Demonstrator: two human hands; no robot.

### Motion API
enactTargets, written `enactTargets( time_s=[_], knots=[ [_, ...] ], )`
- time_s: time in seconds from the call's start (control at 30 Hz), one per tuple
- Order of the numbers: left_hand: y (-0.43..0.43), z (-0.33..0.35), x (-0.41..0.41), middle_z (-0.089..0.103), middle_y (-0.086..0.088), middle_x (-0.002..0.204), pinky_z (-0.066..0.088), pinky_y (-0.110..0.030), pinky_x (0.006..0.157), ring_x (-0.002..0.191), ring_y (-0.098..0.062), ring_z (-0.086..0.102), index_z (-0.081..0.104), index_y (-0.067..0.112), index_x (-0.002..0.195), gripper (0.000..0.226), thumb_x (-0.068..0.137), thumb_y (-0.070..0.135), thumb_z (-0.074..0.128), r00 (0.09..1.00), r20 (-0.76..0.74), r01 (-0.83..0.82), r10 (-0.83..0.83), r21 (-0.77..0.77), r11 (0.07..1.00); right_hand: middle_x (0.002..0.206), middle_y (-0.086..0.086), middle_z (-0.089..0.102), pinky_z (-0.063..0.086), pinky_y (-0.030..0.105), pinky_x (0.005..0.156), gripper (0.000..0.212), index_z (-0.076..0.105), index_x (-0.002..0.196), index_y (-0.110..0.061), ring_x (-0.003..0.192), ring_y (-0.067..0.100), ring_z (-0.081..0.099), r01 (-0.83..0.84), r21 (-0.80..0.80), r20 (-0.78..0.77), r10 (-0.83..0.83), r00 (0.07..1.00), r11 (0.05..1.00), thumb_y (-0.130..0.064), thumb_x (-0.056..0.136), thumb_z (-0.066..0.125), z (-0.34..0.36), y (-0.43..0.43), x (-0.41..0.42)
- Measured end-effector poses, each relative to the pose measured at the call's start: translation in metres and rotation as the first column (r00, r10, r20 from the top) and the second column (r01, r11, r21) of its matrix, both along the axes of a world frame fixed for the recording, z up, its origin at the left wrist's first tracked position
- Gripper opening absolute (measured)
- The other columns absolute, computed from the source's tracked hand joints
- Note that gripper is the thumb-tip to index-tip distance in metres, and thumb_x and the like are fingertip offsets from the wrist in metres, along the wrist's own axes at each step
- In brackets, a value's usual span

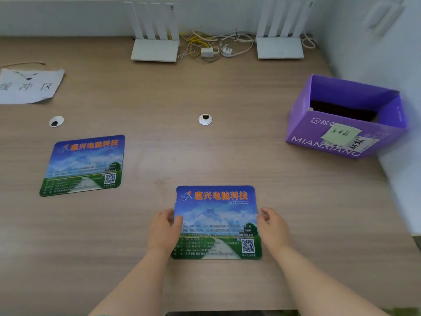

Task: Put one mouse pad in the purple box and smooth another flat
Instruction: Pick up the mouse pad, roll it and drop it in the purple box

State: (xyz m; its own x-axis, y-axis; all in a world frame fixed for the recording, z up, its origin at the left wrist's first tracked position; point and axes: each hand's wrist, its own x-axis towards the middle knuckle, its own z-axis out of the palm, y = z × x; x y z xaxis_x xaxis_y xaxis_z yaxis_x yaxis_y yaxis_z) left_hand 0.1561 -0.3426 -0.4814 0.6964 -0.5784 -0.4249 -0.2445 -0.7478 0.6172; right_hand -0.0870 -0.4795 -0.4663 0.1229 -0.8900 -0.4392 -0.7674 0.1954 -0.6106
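Two printed mouse pads with blue sky, green field and orange characters lie on the wooden desk. The near mouse pad lies flat in front of me. My left hand holds its left edge, thumb on top of the pad. At the pad's right edge is my right hand, fingers curled against it. The other mouse pad lies flat to the left, untouched. The purple box stands open at the far right, with a dark inside and paper labels on its front.
Two white routers stand at the desk's back edge with tangled cables and plugs between them. A handwritten paper sheet lies far left. Two cable grommets sit in the desk. A white wall runs along the right.
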Motion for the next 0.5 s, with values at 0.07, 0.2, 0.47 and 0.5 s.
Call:
enactTargets(
  time_s=[0.07,0.2,0.47,0.5],
  knots=[
    [-0.002,-0.002,-0.001,0.062,-0.009,0.07,0.047,-0.041,0.064,0.066,-0.029,0.055,0.057,0.012,0.075,0.022,0.077,0.033,0.049,0.998,-0.036,-0.043,0.042,-0.022,0.999,0.113,0.009,0.067,0.047,0.035,0.09,0.031,0.06,0.119,-0.008,0.1,0.023,0.06,0.068,0.037,0.05,-0.07,0.996,0.997,-0.015,0.091,0.049,-0.001,0.001,0.003],
    [-0.007,0.003,-0.002,0.065,0.002,0.077,0.046,-0.033,0.071,0.077,-0.02,0.061,0.058,0.022,0.093,0.009,0.085,0.021,0.056,0.961,-0.183,-0.22,0.207,-0.054,0.974,0.104,0.005,0.07,0.048,0.034,0.086,0.023,0.067,0.106,-0.012,0.091,0.02,0.061,0.202,0.107,0.115,-0.214,0.97,0.974,-0.015,0.09,0.05,-0.009,0.002,0.005],
    [-0.008,-0.005,0.001,0.065,-0.004,0.07,0.044,-0.032,0.061,0.061,-0.02,0.053,0.067,0.02,0.079,0.013,0.082,0.008,0.06,0.945,-0.264,-0.226,0.194,-0.097,0.969,0.082,0.008,0.074,0.056,0.036,0.071,0.01,0.071,0.087,-0.008,0.074,0.023,0.069,0.277,0.278,0.191,-0.335,0.923,0.92,-0.007,0.085,0.062,-0.019,0.002,0.004],
    [-0.007,-0.005,0.002,0.07,-0.004,0.075,0.047,-0.033,0.063,0.065,-0.021,0.059,0.067,0.019,0.078,0.013,0.083,0.009,0.061,0.948,-0.261,-0.212,0.181,-0.095,0.973,0.078,0.008,0.074,0.055,0.034,0.067,0.009,0.071,0.08,-0.009,0.07,0.023,0.068,0.253,0.268,0.18,-0.307,0.935,0.929,-0.006,0.084,0.064,-0.017,0.003,0.005]
  ],
)
